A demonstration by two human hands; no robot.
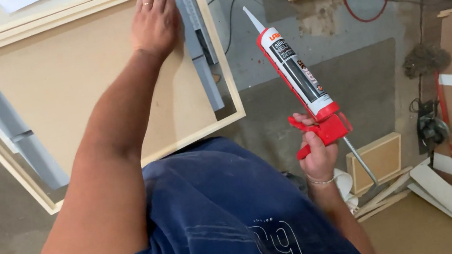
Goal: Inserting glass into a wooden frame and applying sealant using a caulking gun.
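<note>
Left hand lies flat, fingers together, on the pale wooden framed panel in the upper left; right hand is wrapped around the red caulking gun right of centre, nozzle pointing up.

Pale wooden framed panel: top left corner cut off by picture edge; lower middle edge hidden behind left forearm and blue shirt.

Grey metal rail in panel's right channel: upper part covered by left hand.

Red caulking gun with white cartridge: grip partly hidden inside right hand; rod end lost among pale wood offcuts.

Dark tool by right wall: too small and blurred to identify.

White sheets at top: cut off by edge.
</note>
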